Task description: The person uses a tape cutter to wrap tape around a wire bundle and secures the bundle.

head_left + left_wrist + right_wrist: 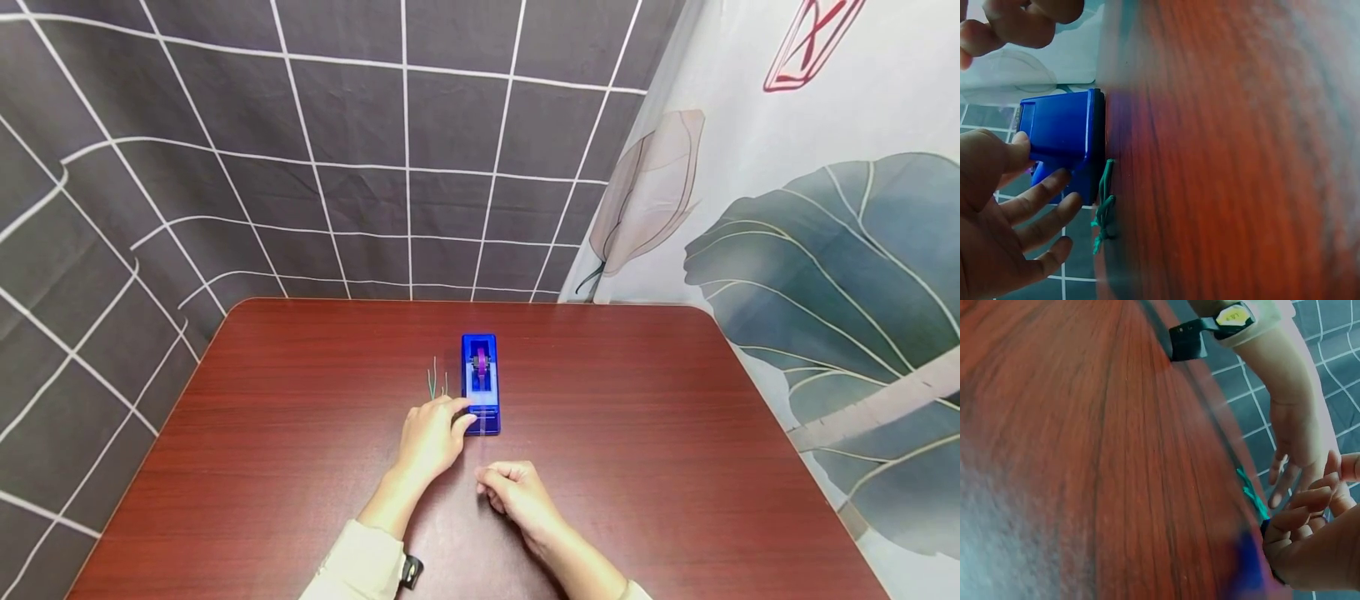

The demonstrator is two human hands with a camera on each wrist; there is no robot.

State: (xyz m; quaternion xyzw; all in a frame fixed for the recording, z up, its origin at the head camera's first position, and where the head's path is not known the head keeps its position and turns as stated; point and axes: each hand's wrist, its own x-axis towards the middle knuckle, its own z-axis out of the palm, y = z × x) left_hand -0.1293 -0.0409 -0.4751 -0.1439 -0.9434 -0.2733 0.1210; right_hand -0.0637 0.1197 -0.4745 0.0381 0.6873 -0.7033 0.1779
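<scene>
A blue tape dispenser (471,375) with a purple-cored roll (482,363) stands upright on the table. My left hand (432,435) holds its near left side; in the left wrist view the thumb lies at the upper edge, with the other fingers spread along the side. From the dispenser's front a faint clear strip of tape (482,427) runs toward me. My right hand (517,496), fingers curled, pinches the strip's near end. The tape between thumb and finger is hardly visible. Thin green ties (1105,200) lie left of the dispenser, just beyond the left hand.
The reddish-brown wooden table (637,400) has rounded far corners. Behind it hangs a dark grey cloth (360,125) with a white grid, beside a pale curtain (750,150) printed with leaves. A black wristband (411,572) sits at the left cuff.
</scene>
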